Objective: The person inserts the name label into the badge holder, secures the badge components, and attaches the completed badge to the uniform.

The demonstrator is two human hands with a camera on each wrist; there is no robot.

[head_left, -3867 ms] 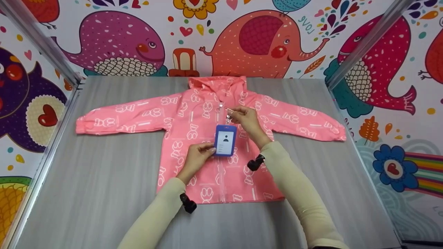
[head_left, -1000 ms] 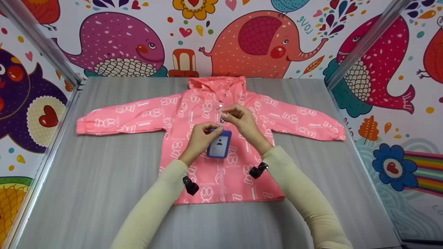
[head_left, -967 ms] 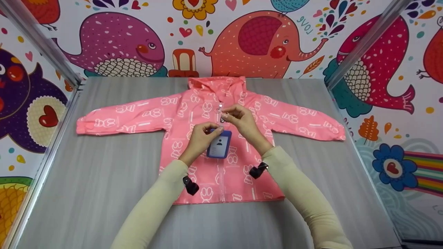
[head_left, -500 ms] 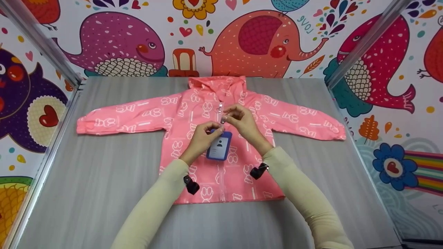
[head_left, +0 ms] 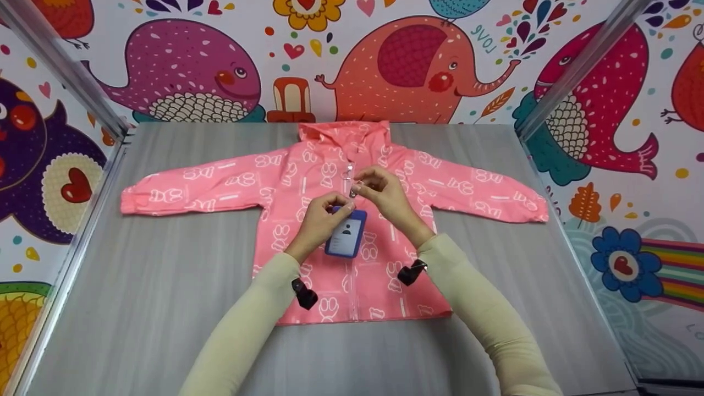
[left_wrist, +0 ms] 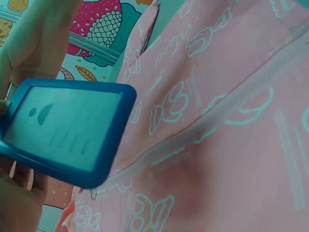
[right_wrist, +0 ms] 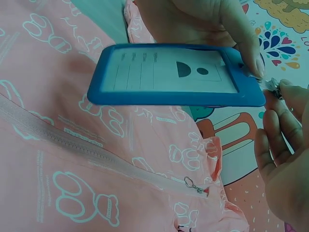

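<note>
My left hand (head_left: 322, 220) pinches the top edge of a blue ID badge holder (head_left: 345, 239), thumb in front. The holder frames a white card with a printed person icon and is lifted over a pink hooded jacket (head_left: 407, 302). Just above it, the thumb and fingers of my right hand (head_left: 385, 191) pinch a small metal clip (right_wrist: 275, 89). A short clear strap (right_wrist: 263, 83) shows between clip and holder in the right wrist view. The jacket's zipper pull (right_wrist: 198, 188), with a ring on it, sits near the collar, close to both hands in the head view.
The jacket lies flat, zipped, sleeves spread sideways, hood toward the back wall. It rests on a grey wood-grain table (head_left: 165, 286). Cartoon-printed walls (head_left: 308, 60) stand behind and at both sides, with metal posts (head_left: 583, 69) at the corners.
From the holder's lower left side my left hand has shifted to its top. My right hand moved slightly left with the clip. Lately the holder has dipped a little down and left.
</note>
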